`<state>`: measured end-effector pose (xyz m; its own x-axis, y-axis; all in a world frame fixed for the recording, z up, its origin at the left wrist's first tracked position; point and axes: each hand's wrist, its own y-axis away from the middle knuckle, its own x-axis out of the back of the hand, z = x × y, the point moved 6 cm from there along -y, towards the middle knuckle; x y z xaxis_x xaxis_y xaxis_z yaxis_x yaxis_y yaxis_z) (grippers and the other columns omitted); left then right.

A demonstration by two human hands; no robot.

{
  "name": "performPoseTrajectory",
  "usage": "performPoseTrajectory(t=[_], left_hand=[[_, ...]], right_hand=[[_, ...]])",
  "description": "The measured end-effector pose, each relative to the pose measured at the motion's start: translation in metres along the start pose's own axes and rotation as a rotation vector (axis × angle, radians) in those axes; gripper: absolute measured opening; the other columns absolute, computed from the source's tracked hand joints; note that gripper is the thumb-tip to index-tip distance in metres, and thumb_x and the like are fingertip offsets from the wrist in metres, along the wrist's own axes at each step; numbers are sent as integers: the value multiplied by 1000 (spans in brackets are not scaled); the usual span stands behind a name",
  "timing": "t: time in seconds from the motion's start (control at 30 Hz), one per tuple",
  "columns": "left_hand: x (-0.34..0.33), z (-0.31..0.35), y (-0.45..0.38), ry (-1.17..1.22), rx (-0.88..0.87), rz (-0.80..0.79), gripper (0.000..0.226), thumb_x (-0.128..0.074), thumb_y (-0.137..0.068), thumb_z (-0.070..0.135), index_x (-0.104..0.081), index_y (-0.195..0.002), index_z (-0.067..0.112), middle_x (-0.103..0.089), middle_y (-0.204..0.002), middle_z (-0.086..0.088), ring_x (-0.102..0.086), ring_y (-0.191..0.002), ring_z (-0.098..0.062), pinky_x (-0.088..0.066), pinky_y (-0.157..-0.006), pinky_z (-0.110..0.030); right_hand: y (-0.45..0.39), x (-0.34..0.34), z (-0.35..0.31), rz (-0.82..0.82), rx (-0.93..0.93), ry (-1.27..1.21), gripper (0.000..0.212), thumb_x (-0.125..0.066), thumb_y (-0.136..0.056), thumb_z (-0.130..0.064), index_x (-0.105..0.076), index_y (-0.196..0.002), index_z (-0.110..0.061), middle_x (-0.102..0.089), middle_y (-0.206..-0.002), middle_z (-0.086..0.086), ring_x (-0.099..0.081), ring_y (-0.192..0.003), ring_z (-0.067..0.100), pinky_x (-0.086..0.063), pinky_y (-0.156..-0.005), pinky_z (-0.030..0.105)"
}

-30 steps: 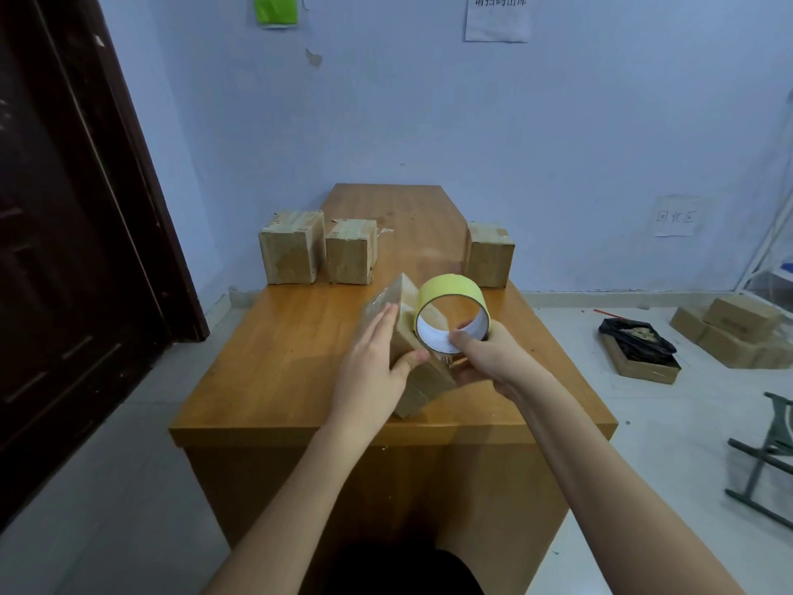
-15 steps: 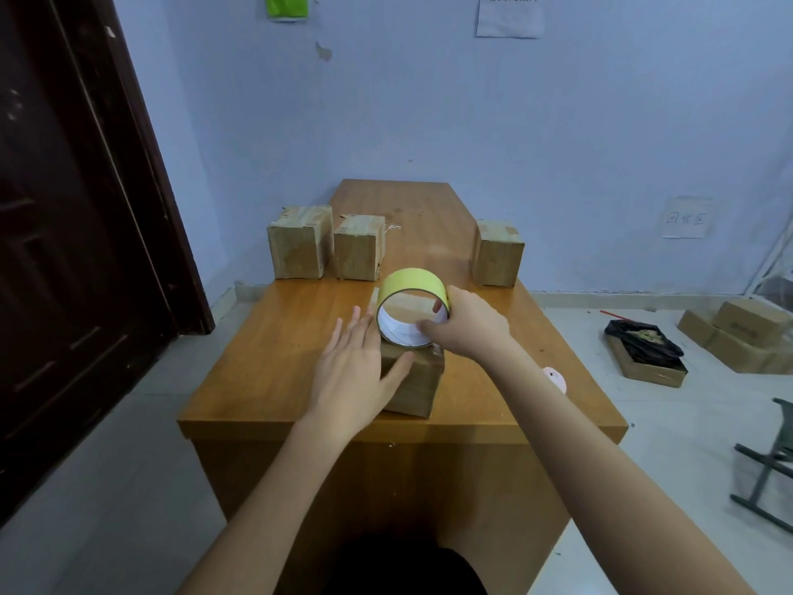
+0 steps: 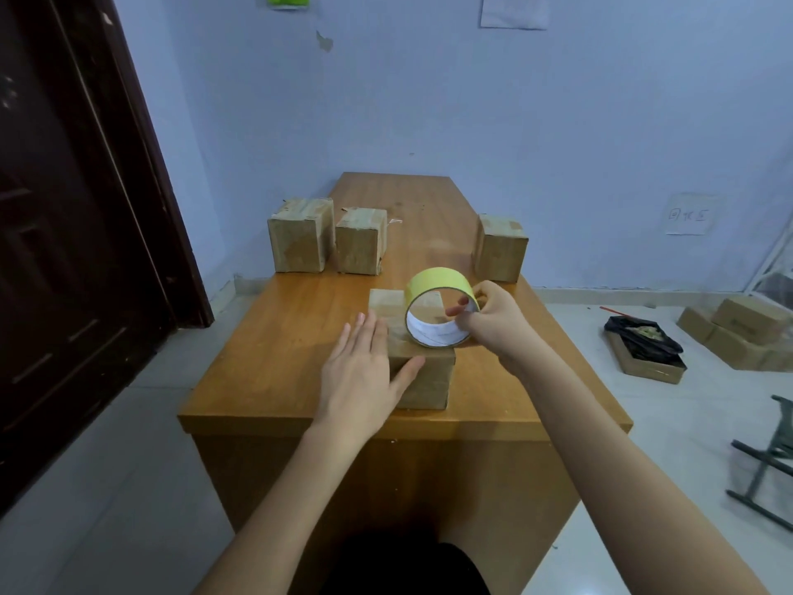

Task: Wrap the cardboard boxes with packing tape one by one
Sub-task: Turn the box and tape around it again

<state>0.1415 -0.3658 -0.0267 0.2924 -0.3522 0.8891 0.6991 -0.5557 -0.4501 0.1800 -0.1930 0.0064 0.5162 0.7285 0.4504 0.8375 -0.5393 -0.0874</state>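
A cardboard box (image 3: 422,371) sat on the wooden counter (image 3: 274,362), close to the counter's near edge, and everything else could be placed from it. The person's left hand (image 3: 364,375) lay against the box's left side, fingers straight and held together, the thumb stretched across the near top corner. The right hand (image 3: 489,319) hovered over the box's right side and pinched a roll of yellow packing tape (image 3: 440,307), thumb inside the ring and fingers curled over its outer face. The roll stood on edge, its open core facing the person, its lower rim at the top of the box; whether it actually touched the cardboard could not be told.

Beyond the box, farther along the counter, stood three more boxes. Two stood to the far left of it, a larger one (image 3: 300,236) and a smaller one (image 3: 360,242) just beside each other. The third (image 3: 500,246) stood alone to the far right.

On the floor well to the right of the box lay an open carton holding a black bag (image 3: 643,350), and beyond that a stack of cartons (image 3: 742,332).
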Motion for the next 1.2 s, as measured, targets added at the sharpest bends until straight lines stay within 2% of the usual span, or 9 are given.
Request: performPoseTrajectory(t=[0.2,0.33,0.43,0.53,0.63,0.77,0.9,1.1,1.2], left_hand=[[10,6,-7,50,41,20,83,-29,-85,71,-33,-144,12,-27,-153,-5,-21,-142,-17,-18,-112,-28],[7,17,-4,-29,5,49,91,-22,-84,73,-11,-149,12,-6,-157,-6,-4,-144,-17,-1,-114,-30],[6,20,-9,-84,-39,58,89,-23,-84,72,-26,-146,9,-22,-154,-8,-13,-144,-18,0,-115,-31],[6,19,-9,-98,-54,49,88,-24,-83,73,-35,-143,10,-34,-149,-6,-25,-140,-17,-6,-114,-30],[1,11,-4,-83,-10,37,92,-12,-81,76,-27,-147,14,-28,-153,-3,-21,-141,-15,-5,-113,-28],[0,10,-3,-74,8,45,98,-1,-76,76,-22,-148,13,-25,-154,-4,-19,-142,-16,-3,-112,-28],[0,10,-3,-68,4,52,95,-3,-78,76,-16,-149,13,-21,-155,-3,-16,-143,-15,0,-111,-26],[-1,9,-4,-85,-1,47,94,-1,-78,76,-18,-149,16,-19,-155,-1,-14,-143,-13,-2,-113,-27],[-2,9,-3,-73,3,39,93,-3,-78,76,-15,-149,17,-18,-155,1,-14,-143,-12,-2,-111,-26]], right_hand=[[-2,-11,4,-20,26,92,13,-59,-88,-11,-54,-98,-4,-53,-85,9,-52,-78,21,-49,-69,35],[0,-7,8,-2,15,88,8,-59,-90,-15,-53,-95,-12,-56,-86,6,-53,-74,14,-51,-65,28],[-2,-2,5,-5,23,141,12,-52,-94,-14,-53,-102,-5,-56,-93,13,-53,-79,20,-53,-71,37],[-5,0,2,-66,-23,136,14,-47,-94,-6,-51,-106,0,-50,-90,12,-50,-79,20,-48,-60,26],[-4,1,7,-127,-91,-43,18,-46,-91,3,-52,-108,2,-56,-88,10,-56,-79,18,-48,-46,18],[1,-1,19,-39,-167,-284,11,-57,-90,-5,-52,-98,-12,-61,-92,7,-62,-80,16,-51,-46,18],[3,-11,20,-30,-112,-150,10,-65,-89,-18,-56,-93,-16,-59,-95,3,-59,-85,14,-51,-53,19],[1,0,15,-111,-113,-164,11,-50,-94,-2,-58,-98,2,-54,-89,11,-57,-76,18,-49,-44,16],[2,3,19,-87,-135,-267,6,-52,-93,-4,-56,-97,-3,-53,-96,12,-59,-81,20,-51,-45,19]])
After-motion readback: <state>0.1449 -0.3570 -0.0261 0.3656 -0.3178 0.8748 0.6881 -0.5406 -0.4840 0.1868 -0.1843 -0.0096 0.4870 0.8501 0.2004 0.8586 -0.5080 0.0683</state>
